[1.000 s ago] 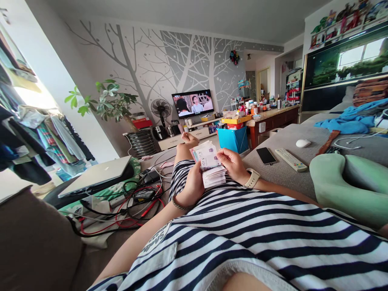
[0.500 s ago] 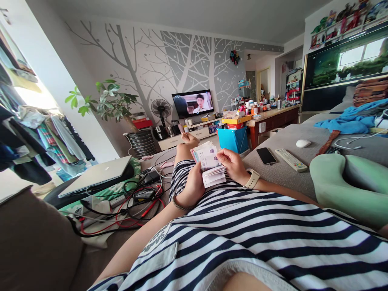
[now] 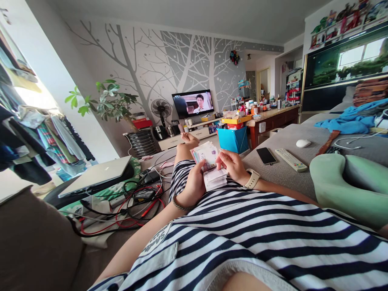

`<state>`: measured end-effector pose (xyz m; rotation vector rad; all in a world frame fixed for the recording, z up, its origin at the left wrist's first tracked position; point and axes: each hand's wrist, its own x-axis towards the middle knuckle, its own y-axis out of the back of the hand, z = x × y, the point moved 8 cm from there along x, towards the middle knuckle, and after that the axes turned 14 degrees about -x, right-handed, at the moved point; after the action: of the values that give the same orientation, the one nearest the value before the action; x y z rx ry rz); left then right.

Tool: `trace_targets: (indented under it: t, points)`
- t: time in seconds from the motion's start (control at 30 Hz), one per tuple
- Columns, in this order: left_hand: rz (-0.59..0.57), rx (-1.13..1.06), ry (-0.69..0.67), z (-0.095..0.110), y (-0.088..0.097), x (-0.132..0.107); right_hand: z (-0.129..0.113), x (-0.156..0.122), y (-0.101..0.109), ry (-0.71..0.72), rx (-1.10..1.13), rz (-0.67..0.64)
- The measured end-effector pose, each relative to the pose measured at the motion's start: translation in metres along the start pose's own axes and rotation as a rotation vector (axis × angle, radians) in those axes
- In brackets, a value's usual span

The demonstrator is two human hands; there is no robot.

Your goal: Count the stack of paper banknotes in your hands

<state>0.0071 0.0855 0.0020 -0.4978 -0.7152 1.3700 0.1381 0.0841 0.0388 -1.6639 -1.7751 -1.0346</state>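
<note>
A stack of banknotes (image 3: 209, 161) is held upright over my lap, fanned at the top, above my striped shirt. My left hand (image 3: 194, 184) is closed round the lower left of the stack, a bracelet on its wrist. My right hand (image 3: 232, 165), with a white watch on the wrist, pinches the right edge of the notes with its fingers curled over the top ones. My bent knee shows just behind the stack.
A phone (image 3: 266, 155), a remote (image 3: 290, 159) and a white mouse (image 3: 303, 143) lie on the grey sofa at the right. A green cushion (image 3: 348, 186) is beside my right arm. A closed laptop (image 3: 97, 174) and tangled cables (image 3: 133, 202) are at the left. A television (image 3: 192, 103) plays ahead.
My right hand's fingers have shifted up over the top notes, and the stack's top has bent slightly. The television picture has changed. My arms stay where they were.
</note>
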Motion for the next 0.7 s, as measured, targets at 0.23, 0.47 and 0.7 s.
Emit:
trace_targets:
  t: [0.23, 0.47, 0.7]
  points:
    - [0.022, 0.01, -0.042, 0.004, 0.001, -0.002, 0.005, 0.002, 0.012, -0.063, -0.105, 0.159]
    - [0.037, 0.01, -0.031, 0.003, 0.003, -0.003, 0.022, 0.007, 0.012, -0.154, -0.187, 0.163]
    - [0.003, 0.019, -0.034, 0.004, -0.002, -0.003, 0.014, 0.006, 0.011, -0.111, -0.19, 0.147]
